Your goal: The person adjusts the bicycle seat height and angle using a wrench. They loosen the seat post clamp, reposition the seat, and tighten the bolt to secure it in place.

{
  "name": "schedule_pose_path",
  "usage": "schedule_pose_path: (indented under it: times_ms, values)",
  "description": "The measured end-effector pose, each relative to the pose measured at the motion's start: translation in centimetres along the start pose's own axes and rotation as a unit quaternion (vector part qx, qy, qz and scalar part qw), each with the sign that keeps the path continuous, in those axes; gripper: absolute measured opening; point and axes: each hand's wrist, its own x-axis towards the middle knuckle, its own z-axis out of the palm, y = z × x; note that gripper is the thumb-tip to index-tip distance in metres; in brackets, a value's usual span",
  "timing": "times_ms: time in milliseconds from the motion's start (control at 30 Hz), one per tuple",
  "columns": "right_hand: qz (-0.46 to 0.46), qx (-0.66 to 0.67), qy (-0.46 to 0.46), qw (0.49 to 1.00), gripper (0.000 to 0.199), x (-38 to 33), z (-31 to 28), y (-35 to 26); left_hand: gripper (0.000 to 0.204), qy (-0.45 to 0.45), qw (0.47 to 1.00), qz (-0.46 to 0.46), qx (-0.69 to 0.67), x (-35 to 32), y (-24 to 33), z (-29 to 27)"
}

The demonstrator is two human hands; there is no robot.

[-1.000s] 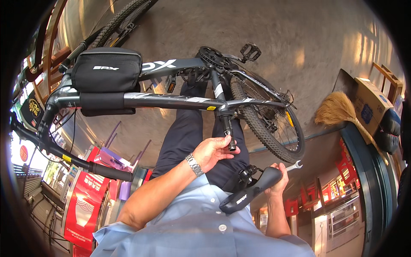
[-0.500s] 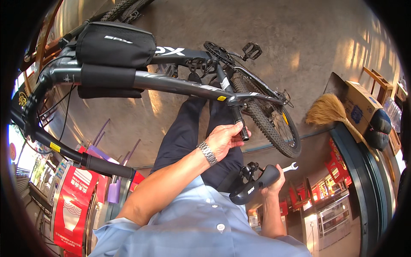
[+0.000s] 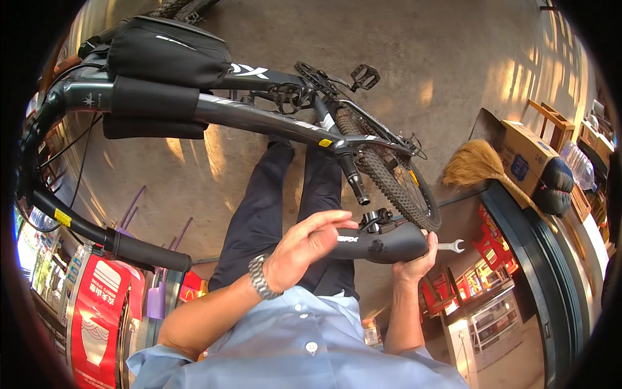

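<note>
Our right grip (image 3: 414, 262) is wrapped around the wide back end of the black saddle (image 3: 395, 243), with a wrench (image 3: 451, 246) held in there too, its jaw end poking out to the right. Our left grip (image 3: 299, 253) is loose, fingers stretched out by the saddle's nose; can't tell if it's touching. Saddle's in front of us, near the bare seat post (image 3: 352, 177) but not on it. Biggest worry, we'd say: one hand doing two jobs. If those fingers relax, the wrench could slide out, or the saddle could tip nose-down. A careless swing could also knock the clamp (image 3: 376, 220) against the post. Direction-wise, the long axis runs crosswise to us, nose left, wide end right, padded top roughly facing us, clamp on the far side.
</note>
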Motion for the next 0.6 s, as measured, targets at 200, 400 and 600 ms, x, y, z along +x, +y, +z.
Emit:
schedule_pose_path:
  times_ms: [200, 400, 600]
  values:
    - [-0.012, 0.014, -0.122, 0.992, 0.029, 0.7, 1.9, -0.4, 0.033, 0.044, 0.967, 0.132, 0.212, -1.8, -0.1, 0.5]
    - [-0.018, -0.01, -0.102, 0.995, 0.027, 1.3, 2.6, -0.6, 0.033, 0.04, 0.961, 0.162, 0.22, -1.3, -0.5, 0.8]
    - [0.011, -0.017, -0.084, 0.996, 0.025, 1.8, 2.3, -1.4, 0.032, 0.06, 0.964, 0.147, 0.213, -0.8, 0.1, 1.2]
